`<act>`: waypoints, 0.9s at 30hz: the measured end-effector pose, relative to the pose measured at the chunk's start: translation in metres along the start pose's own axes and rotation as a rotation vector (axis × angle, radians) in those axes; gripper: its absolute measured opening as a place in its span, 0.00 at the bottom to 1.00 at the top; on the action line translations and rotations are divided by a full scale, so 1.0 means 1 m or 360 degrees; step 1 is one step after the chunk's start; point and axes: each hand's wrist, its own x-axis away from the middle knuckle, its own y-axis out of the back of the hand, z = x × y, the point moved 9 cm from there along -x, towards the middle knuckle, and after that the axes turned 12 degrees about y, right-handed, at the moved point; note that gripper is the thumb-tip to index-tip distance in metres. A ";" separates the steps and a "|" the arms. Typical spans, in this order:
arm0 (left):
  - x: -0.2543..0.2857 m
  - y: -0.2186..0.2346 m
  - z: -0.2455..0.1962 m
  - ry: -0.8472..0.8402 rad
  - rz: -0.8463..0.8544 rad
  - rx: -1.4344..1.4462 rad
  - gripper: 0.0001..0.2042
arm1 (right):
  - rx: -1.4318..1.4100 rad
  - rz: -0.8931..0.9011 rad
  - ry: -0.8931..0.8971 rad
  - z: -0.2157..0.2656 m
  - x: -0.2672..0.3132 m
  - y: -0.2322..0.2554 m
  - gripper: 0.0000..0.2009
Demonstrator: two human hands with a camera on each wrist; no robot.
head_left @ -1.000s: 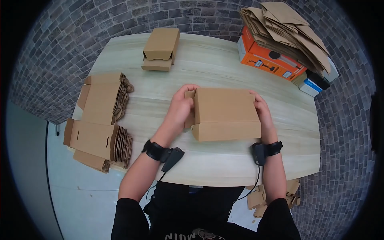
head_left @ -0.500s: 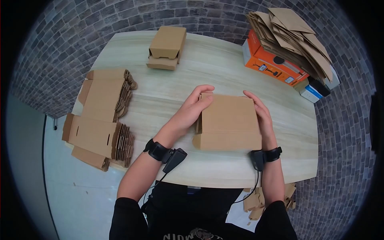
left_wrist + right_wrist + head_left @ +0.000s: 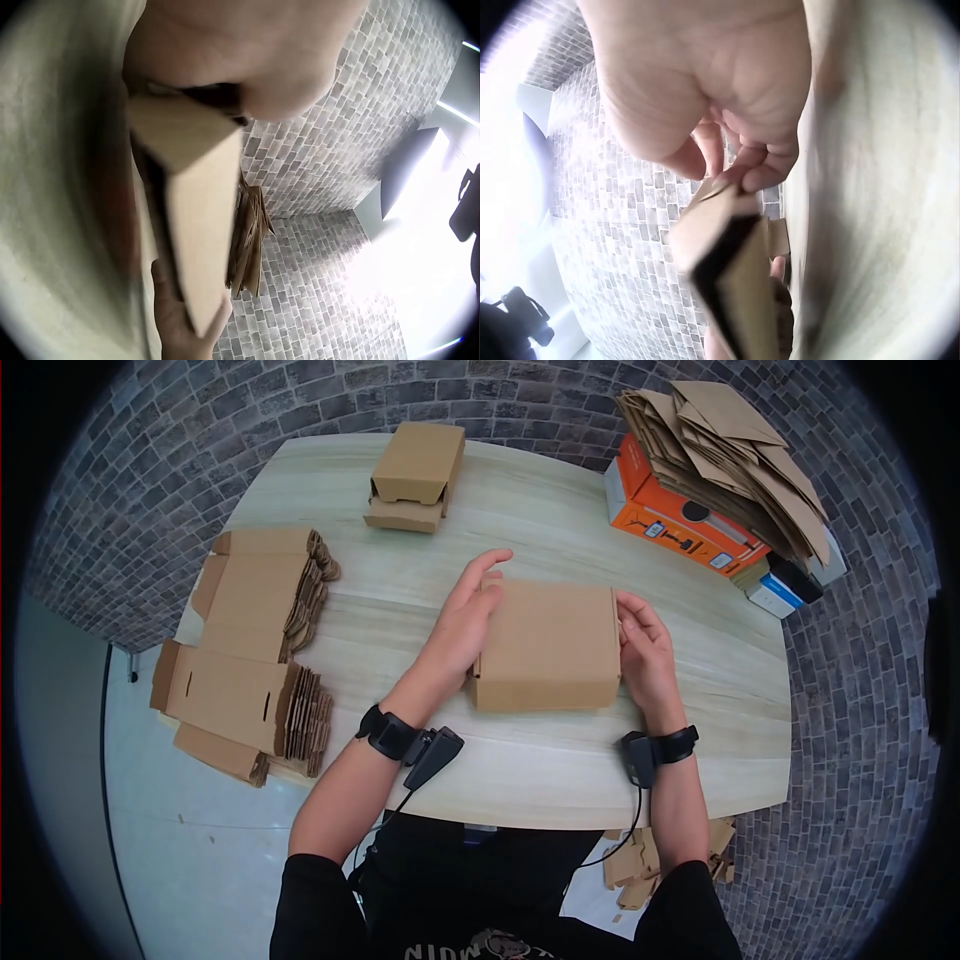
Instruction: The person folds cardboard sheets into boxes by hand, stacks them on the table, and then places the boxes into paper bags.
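Observation:
A brown cardboard box (image 3: 548, 628) lies in front of the person with its lid down and its front panel folded downward. At its left side is the left hand (image 3: 460, 622), thumb at the lid's edge and index finger reaching past the far corner. On the opposite side, the right hand (image 3: 648, 660) holds the box with bent fingers. In the right wrist view its fingertips (image 3: 761, 176) meet at the box's corner, and a dark gap shows along an edge of the box (image 3: 705, 232). The left wrist view shows the left hand (image 3: 240, 52) over the near end of the box (image 3: 202, 217).
Stacks of flat cardboard blanks (image 3: 250, 600) lie along the table's left edge. Two folded boxes (image 3: 418, 465) stand stacked at the back. An orange carton (image 3: 670, 520) at the back right bears a pile of brown paper bags (image 3: 725, 450). Cardboard pieces (image 3: 635, 865) lie on the floor.
The box's front flap has folded down, and the box has shifted left and slightly away from the person. The right hand's fingers went from straight to bent at the box's side.

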 end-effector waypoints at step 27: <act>0.006 -0.018 0.016 0.0314 0.0334 0.0245 0.23 | 0.0012 0.0010 0.0076 0.004 0.003 -0.025 0.39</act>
